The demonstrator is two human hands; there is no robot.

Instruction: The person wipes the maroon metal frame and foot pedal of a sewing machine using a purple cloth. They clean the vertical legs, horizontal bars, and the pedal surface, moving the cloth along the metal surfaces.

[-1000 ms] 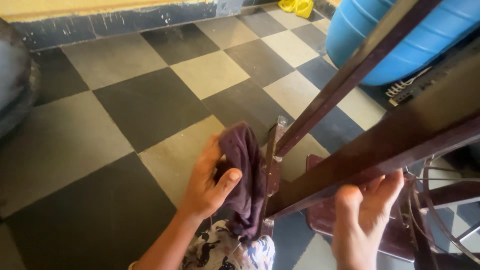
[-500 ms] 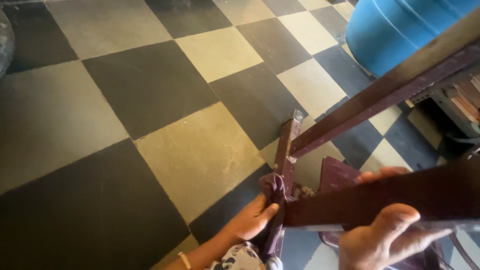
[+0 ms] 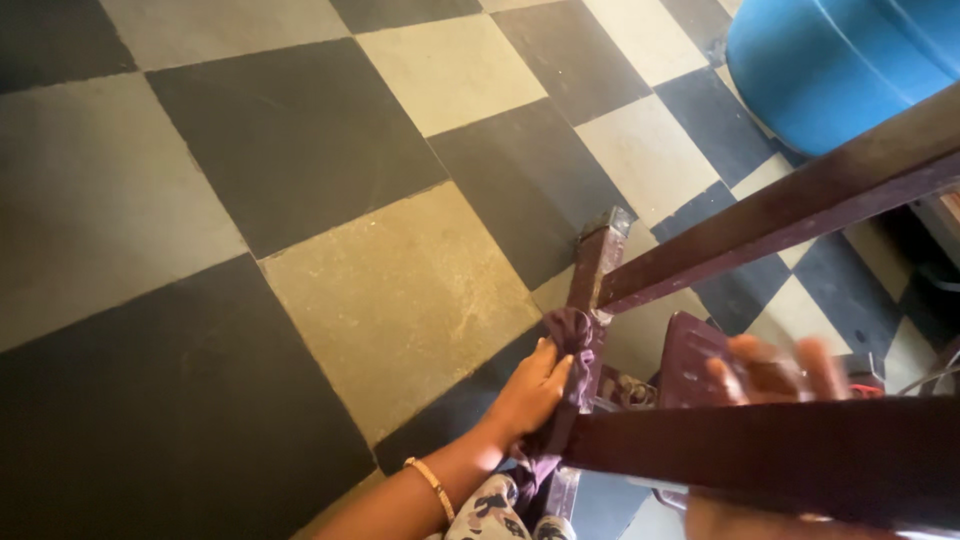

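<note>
Cloth (image 3: 560, 400), dark purple, sits bunched against the upright leg (image 3: 592, 300) of the dark wooden frame, low near the checkered floor (image 3: 300, 200). Our left hand (image 3: 530, 390) presses it there, fingers closed around cloth and leg; we do best keeping it wrapped tight and rubbing along the leg. Further right, our right hand (image 3: 775, 365) is blurred behind the near rail (image 3: 780, 460), seemingly steadying it; we cannot tell its grip.
</note>
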